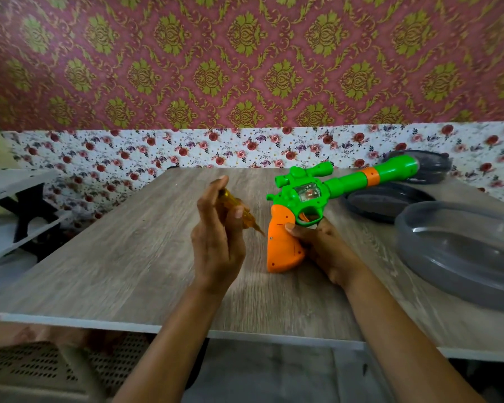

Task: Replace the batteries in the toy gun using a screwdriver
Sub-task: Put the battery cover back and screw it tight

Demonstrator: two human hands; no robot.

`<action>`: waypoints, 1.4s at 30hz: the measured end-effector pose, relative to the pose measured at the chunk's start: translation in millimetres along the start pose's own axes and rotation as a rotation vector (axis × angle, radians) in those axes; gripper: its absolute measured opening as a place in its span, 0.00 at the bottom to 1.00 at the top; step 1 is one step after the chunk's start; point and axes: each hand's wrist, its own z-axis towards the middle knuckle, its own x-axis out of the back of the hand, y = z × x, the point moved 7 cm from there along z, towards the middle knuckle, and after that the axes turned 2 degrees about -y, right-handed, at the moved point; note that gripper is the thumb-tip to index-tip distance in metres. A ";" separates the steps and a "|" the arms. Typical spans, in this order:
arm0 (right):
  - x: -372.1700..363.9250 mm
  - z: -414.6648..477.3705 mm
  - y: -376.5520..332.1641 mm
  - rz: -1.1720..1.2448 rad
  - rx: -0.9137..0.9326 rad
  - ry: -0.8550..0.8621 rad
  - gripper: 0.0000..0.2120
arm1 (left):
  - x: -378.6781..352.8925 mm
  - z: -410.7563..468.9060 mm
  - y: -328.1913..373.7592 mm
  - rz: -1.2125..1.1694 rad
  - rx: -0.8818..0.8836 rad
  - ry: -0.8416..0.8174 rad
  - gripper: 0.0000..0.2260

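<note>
Patterned maroon-and-gold wallpaper and a floral strip back a grey wood-grain laminate table [128, 257], on which the work is carried out. Grey translucent plastic trays [460, 257] lie at the right side of the table, well apart from the hands; their contents cannot be made out.

The green and orange plastic toy gun [303, 205] stands on the butt of its orange grip [282, 245], barrel pointing up and away to the right. The right hand [323, 245] is closed around the back of the grip, thumb pressed on its side face, evidently to steady the toy and present the small screw on that face.

The left hand [216, 237] holds a yellow translucent-handled screwdriver [239, 213], fingers curled about the handle and thumb pressed along it. The tip points down and right toward the grip, near the screw but not touching it.

Judgement: the battery cover appears to be on and unopened; the step in hand is seating the tip in the screw. Slippage across the smooth plastic is the main risk.
</note>
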 end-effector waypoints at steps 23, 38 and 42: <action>-1.0 0.6 -1.0 0.037 -0.001 0.008 0.29 | -7.6 -0.6 -1.3 -0.003 0.045 -0.077 0.17; -0.5 2.2 0.4 0.035 0.001 0.011 0.29 | -8.3 -2.1 -3.3 0.016 0.063 -0.086 0.18; 0.1 2.3 1.0 0.029 0.004 0.012 0.26 | -8.3 -1.9 -3.6 0.007 0.080 -0.091 0.18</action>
